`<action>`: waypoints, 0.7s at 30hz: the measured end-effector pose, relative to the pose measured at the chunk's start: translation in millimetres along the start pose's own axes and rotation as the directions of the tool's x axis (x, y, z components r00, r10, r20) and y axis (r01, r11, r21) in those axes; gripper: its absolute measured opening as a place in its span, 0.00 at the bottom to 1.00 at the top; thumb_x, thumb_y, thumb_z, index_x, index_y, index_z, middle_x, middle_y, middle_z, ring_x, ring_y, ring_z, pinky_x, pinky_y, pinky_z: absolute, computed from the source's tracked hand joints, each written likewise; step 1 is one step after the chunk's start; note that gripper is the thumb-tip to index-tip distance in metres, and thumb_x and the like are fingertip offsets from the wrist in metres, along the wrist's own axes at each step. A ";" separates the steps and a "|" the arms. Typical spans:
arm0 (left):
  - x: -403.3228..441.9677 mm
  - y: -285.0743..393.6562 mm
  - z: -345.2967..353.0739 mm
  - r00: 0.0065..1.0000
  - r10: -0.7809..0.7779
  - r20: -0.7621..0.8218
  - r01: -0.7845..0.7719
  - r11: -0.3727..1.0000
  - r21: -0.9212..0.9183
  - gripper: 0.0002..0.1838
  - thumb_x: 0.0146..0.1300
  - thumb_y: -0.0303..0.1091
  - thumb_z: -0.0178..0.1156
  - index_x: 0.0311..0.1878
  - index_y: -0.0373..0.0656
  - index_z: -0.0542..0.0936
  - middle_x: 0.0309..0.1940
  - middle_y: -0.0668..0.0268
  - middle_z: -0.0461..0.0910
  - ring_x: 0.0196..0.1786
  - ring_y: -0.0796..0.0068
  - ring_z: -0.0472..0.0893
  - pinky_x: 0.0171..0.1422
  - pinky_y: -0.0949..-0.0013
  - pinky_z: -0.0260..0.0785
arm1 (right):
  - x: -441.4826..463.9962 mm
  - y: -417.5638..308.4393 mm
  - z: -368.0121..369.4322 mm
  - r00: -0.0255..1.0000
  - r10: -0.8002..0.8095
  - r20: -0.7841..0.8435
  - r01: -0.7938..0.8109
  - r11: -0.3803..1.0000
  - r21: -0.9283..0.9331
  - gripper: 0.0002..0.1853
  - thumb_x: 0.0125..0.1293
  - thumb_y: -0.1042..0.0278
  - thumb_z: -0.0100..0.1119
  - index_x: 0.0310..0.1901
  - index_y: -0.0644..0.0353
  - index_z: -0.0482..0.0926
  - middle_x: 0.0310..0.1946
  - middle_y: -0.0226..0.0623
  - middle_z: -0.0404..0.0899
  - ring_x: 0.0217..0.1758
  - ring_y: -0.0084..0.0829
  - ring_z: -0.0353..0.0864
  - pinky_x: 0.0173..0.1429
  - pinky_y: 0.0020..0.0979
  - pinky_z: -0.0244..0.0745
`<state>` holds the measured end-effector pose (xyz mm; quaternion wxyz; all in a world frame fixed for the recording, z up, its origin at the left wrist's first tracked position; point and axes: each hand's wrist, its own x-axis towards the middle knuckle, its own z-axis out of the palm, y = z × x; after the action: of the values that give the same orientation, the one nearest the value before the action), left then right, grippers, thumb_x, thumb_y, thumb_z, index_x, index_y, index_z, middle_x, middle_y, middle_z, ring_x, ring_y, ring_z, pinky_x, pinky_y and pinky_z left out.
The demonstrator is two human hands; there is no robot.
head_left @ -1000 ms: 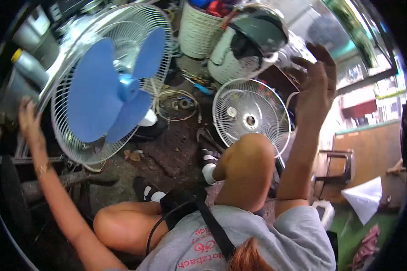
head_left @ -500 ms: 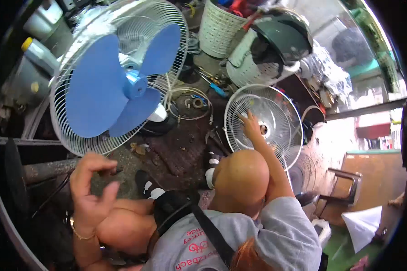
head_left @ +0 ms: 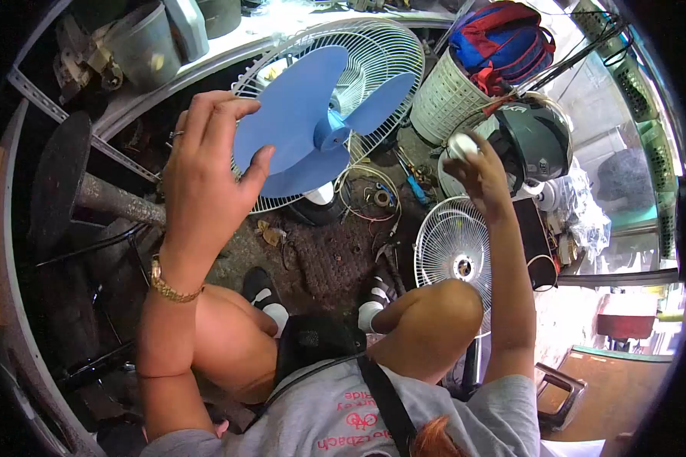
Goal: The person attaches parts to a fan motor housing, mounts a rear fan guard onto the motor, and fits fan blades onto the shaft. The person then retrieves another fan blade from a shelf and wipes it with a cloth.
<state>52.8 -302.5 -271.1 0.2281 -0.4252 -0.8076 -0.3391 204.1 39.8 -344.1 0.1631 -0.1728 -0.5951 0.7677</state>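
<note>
Left hand (head_left: 209, 167): unclenched, near blue fan blades (head_left: 293, 110) | right hand (head_left: 483, 174): grasping white round piece (head_left: 463, 145)

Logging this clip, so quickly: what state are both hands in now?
Left hand: open, fingers curved, nothing visibly held.
Right hand: holding a white rounded piece.

The right hand (head_left: 483, 174) grips a round white piece (head_left: 462, 144) near a dark helmet (head_left: 540, 142). The left hand (head_left: 212, 164), thumb and fingers apart, is beside the blue fan blades (head_left: 293, 118); whether it touches them is unclear. A blue-handled screwdriver (head_left: 417, 189) lies on the floor (head_left: 232, 264).
</note>
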 end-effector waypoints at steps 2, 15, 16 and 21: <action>-7.0 -3.9 -1.8 0.998 0.001 -0.057 0.005 0.994 0.108 0.22 0.41 0.30 0.68 0.43 0.45 0.74 0.45 0.64 0.70 0.47 0.60 0.71 0.49 0.62 0.66 | -2.9 -21.9 51.6 0.993 -0.009 0.116 0.001 0.998 0.067 0.24 0.59 0.68 0.56 0.55 0.67 0.63 0.47 0.42 0.73 0.46 0.35 0.77 0.52 0.34 0.74; -5.6 -49.8 6.6 0.983 0.025 -0.181 -0.003 0.993 0.121 0.25 0.47 0.39 0.68 0.50 0.51 0.71 0.59 0.57 0.60 0.61 0.52 0.64 0.59 0.56 0.65 | 13.6 109.5 170.4 0.865 0.402 -0.299 0.000 0.598 0.802 0.16 0.65 0.53 0.51 0.40 0.60 0.71 0.29 0.32 0.74 0.28 0.25 0.73 0.32 0.25 0.73; -6.6 -49.0 8.3 0.988 0.038 -0.150 -0.018 0.991 0.133 0.26 0.47 0.39 0.68 0.50 0.51 0.70 0.59 0.57 0.60 0.60 0.52 0.64 0.58 0.57 0.66 | 16.9 114.9 173.2 0.867 0.402 -0.296 -0.001 0.594 0.805 0.16 0.65 0.53 0.51 0.40 0.60 0.71 0.29 0.32 0.74 0.28 0.25 0.73 0.32 0.25 0.73; -3.3 -51.1 15.7 0.990 0.100 -0.102 -0.077 0.974 0.211 0.23 0.47 0.36 0.67 0.48 0.52 0.72 0.60 0.60 0.60 0.57 0.56 0.69 0.52 0.61 0.71 | 33.3 158.1 160.4 0.930 0.177 -0.323 0.063 0.789 0.611 0.14 0.63 0.55 0.56 0.39 0.57 0.69 0.24 0.27 0.66 0.19 0.20 0.65 0.24 0.21 0.66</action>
<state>10.3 -313.5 -301.8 0.3306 -0.4151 -0.8047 -0.2661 93.7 -120.3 -462.7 0.2936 -0.2678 -0.2682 0.8776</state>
